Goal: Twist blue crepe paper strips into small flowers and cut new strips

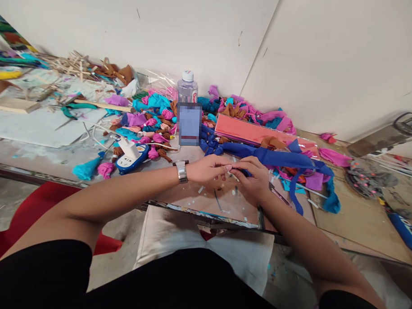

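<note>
Black shirt (188, 280) nearest. Beyond, both hands meet over the tabletop (172, 194). Right hand (257, 179): grip nearly closed around a small blue piece (246, 172), probably light, soft and easily creased, best pinched at an edge. Left hand (205, 169): fingertips drawn together, contents unclear. Around: one bottle (187, 88), one socket block (131, 163), one watch (182, 171); coloured bundles (136, 119) overlap, uncountable.

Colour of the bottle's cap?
White: the cap on the clear bottle by the wall, best seen in the head view.
</note>
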### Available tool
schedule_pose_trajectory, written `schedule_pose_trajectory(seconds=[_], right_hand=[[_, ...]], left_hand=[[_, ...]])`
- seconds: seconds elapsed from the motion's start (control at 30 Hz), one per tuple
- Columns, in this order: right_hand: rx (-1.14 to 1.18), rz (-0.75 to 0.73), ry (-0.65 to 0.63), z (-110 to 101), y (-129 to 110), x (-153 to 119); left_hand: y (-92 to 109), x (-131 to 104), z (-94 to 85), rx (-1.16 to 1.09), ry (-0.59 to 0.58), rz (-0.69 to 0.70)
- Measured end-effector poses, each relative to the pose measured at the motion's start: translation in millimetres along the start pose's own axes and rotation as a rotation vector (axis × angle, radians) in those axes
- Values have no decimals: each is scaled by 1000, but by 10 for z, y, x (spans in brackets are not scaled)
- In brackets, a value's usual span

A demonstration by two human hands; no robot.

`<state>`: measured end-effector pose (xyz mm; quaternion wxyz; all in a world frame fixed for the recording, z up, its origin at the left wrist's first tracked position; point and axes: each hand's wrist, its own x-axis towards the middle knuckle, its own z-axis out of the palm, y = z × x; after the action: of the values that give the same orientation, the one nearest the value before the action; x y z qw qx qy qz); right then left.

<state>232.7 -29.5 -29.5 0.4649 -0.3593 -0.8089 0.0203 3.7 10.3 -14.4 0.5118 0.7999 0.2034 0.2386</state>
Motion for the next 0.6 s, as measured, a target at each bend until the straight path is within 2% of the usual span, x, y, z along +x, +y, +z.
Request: schedule_pose_trajectory(seconds=[0.13,0.4,0.6], right_hand=[[-3,-30,28,2,16,1],[27,8,-60,0,52,-5],[71,-14,-84,10,53,10]], left_hand=[[-18,8,-13,-56,11,-39],[0,10,-8,-63,13,-26],[38,11,18,-25,134,-85]])
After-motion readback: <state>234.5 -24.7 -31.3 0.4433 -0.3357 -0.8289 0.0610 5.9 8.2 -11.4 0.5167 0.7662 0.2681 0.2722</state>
